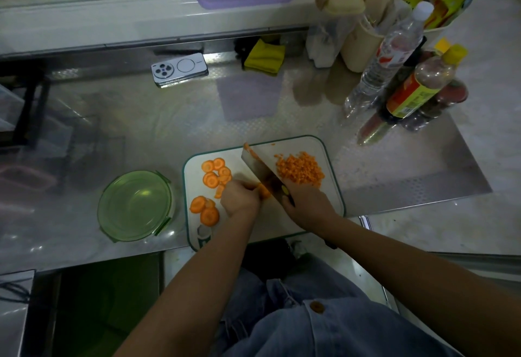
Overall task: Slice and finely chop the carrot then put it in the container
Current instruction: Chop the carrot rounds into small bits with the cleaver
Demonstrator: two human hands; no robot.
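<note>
Mid-chop on the board (pixel 334 187), at the near middle of the table (pixel 141 131). Holding the knife (pixel 260 166) with the right grip (pixel 306 201), fingers clenched round the handle, with the broad blade slanting from far left to near right across the board. Pinning a small bit of carrot (pixel 264 190) under the curled fingertips of the left grip (pixel 239 197), tight against the blade's left face.

Right of the blade, a heap of fine dice (pixel 300 170), already done. Left of it, two clusters of round slices (pixel 215 173), one far and one near, not yet chopped. Just beside the board on the left, the green container (pixel 135 205), showing nothing orange inside; hard to tell whether lidded.

By the look of it, about halfway through the chopping, with nothing transferred yet.

As for handling, probably stiff, light and crisp under the edge, and inclined to roll or skate while round. Best laid flat, a few at a time, and held from above with fingertips tucked back and knuckles toward the blade. For the dice: loose, small, likely to scatter or cling to steel. Better scooped on the broad blade or swept off the board's edge than pinched up.

Farther off on the table: a phone (pixel 180 69), a yellow cloth (pixel 264 56), and bottles (pixel 394 54) at the far right.
</note>
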